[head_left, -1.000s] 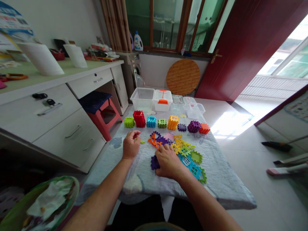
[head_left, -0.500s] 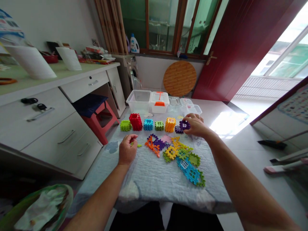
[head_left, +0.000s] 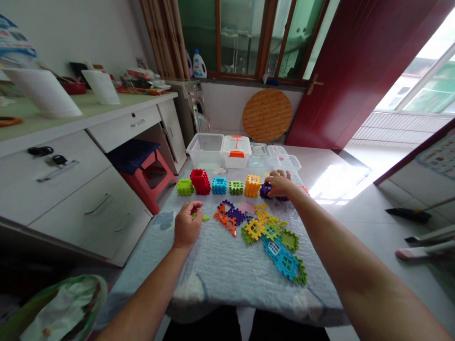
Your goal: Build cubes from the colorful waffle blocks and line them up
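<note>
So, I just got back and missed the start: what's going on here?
A person is working with colourful interlocking plastic blocks on a quilted table cover. Their right hand is on a purple block cube, and their left hand curls over a small green piece. A row of block cubes stands beyond the flat loose pieces, with clear plastic tubs behind.

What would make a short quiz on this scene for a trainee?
1. What colour is the block under the right hand?
2. True or false: the red cube stands left of the blue cube.
3. Which has an orange latch: the clear tub or the white-lidded box?

Key: 1. Purple. 2. True. 3. The white-lidded box.
</note>
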`<state>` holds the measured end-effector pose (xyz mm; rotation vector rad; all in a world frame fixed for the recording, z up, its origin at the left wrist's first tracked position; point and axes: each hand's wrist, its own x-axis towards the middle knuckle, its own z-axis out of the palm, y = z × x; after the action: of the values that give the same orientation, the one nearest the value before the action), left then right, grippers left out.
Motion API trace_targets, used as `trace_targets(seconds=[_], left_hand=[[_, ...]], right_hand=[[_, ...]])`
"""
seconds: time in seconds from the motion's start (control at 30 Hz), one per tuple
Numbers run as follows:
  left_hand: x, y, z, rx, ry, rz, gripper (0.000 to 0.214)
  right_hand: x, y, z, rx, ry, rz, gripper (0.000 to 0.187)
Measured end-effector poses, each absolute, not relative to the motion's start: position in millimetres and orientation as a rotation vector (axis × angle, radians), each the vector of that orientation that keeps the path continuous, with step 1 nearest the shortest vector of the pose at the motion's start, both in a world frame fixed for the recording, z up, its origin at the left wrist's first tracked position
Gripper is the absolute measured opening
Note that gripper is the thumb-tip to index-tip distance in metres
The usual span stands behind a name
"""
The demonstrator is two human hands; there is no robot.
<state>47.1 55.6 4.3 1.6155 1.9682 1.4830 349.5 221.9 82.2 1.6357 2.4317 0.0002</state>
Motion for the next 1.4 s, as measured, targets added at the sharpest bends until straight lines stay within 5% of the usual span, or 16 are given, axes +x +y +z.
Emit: trace_targets(seconds=[0.67,0.77,0.93,1.4], left_hand=[[48,54,6,1.634,1.957,1.477,0.018],[49,53,7,1.694,1.958,1.461,0.018],[50,52,8,1.754,1.954,1.471,0.017],[52,50,12,1.905,1.863,1.317,0.023]], right_hand=[[357,199,97,1.819,2.628,0.114,0.051],[360,171,110,1.901,2.825,-0.089,0.041],[325,110,103,1.513,3.043,-0.454,0.028],[232,25,62,1.232,3.004,-0.36,0.039]])
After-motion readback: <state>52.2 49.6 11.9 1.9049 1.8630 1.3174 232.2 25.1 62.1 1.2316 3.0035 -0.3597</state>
